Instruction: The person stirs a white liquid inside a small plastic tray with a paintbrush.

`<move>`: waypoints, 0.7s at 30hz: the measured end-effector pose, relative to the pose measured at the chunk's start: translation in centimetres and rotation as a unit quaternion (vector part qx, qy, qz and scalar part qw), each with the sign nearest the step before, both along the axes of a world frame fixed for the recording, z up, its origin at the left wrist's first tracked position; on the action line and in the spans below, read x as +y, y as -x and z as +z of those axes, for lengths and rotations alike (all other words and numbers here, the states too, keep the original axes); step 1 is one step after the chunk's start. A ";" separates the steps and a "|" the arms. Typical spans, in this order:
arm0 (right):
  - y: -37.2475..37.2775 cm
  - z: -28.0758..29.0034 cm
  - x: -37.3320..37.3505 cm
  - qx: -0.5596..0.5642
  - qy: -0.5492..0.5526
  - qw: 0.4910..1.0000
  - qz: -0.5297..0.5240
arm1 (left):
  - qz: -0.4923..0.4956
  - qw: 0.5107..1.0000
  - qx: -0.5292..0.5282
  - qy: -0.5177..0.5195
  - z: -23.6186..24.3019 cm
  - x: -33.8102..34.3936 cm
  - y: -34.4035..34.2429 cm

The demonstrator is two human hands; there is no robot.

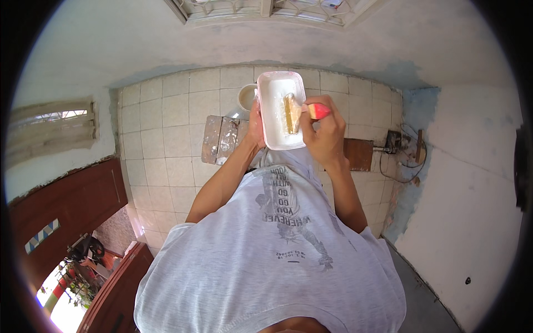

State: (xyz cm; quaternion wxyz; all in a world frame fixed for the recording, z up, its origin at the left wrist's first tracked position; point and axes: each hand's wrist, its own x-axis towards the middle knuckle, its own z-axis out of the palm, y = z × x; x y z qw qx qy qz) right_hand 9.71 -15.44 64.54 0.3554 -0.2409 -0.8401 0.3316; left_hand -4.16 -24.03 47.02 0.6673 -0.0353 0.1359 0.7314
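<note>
A: Tray point(270, 116) is being held out in front of the chest, high above the tiled floor point(166, 139), with the left hand point(256, 125) gripping its left rim, fingers wrapped around the edge.

B: And the right hand point(325, 130) is closing its fingers around the red handle of the brush point(297, 111), whose bristles are lying inside the tray in white paint.

A: Spilling is looking like the risk. The tray is shallow, smooth white plastic, rectangular with rounded corners; tipping it toward the body could be sending paint onto the grey shirt point(272, 250).

B: Pressing the brush hard could be twisting it out of that one-handed grip too.

A: Below the tray, a round bucket point(247, 97) and paint-smeared boards point(222, 139) are sitting on the floor.
</note>
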 end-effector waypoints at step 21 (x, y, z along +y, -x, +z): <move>0.1 0.5 -0.8 -0.026 0.044 0.998 0.031 | 0.010 0.998 -0.008 -0.056 -0.9 -0.7 -0.1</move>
